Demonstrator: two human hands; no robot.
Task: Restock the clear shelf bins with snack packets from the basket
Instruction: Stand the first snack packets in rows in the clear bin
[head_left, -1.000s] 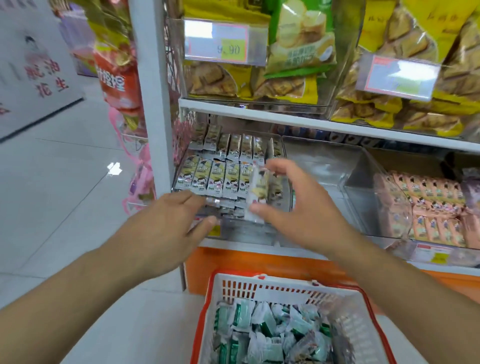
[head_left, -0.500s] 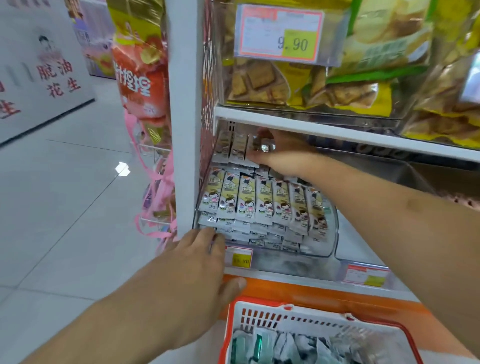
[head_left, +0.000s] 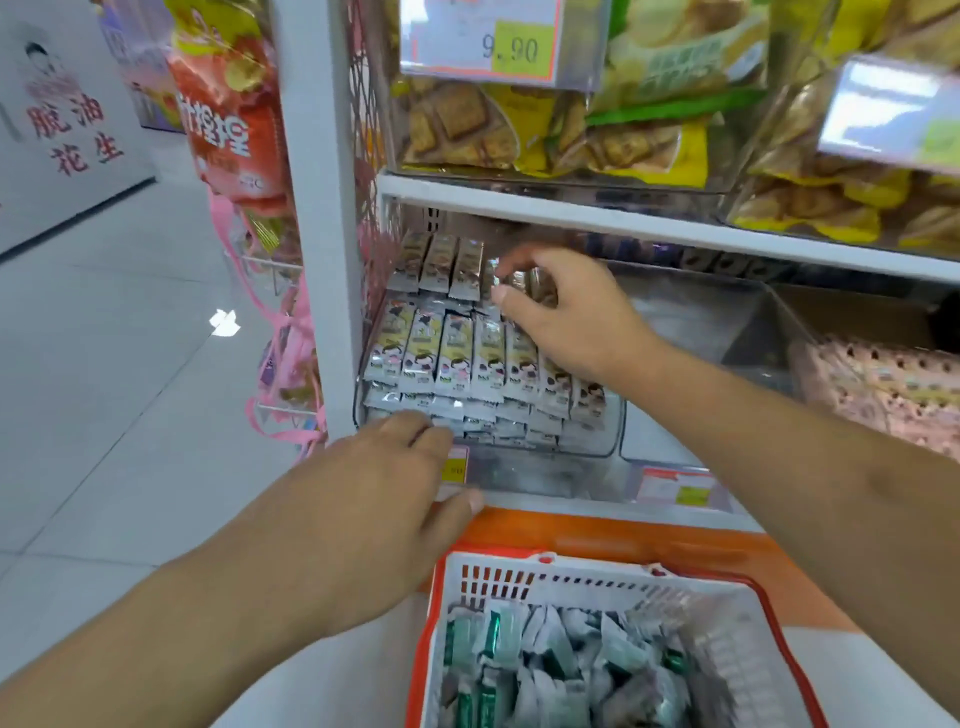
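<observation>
Right hand (head_left: 576, 317) is reaching into the clear plastic shelf bin (head_left: 608, 441) on the lower shelf, hovering over the back row of small yellow-and-silver snack packets (head_left: 454, 358). Its fingers (head_left: 519, 257) are curled loosely over that back row and the thumb is tucked under, but it's too blurry to tell whether they're pinching a packet or just touching the tops. The packets sit upright in neat rows, filling the left bin front to back.

Left hand (head_left: 384, 499) is flat against the front of the same bin, fingers pressed together along the lower front edge, thumb out to the side just above the orange strip under the shelf, partly covering the small pink-and-yellow price tag (head_left: 457, 467).

The white plastic basket with the orange rim (head_left: 519, 564) is directly below, in front of the shelf, piled with loose silver-and-green snack packets (head_left: 550, 654). The neighbouring clear bin to the right (head_left: 727, 322) looks mostly bare.
</observation>
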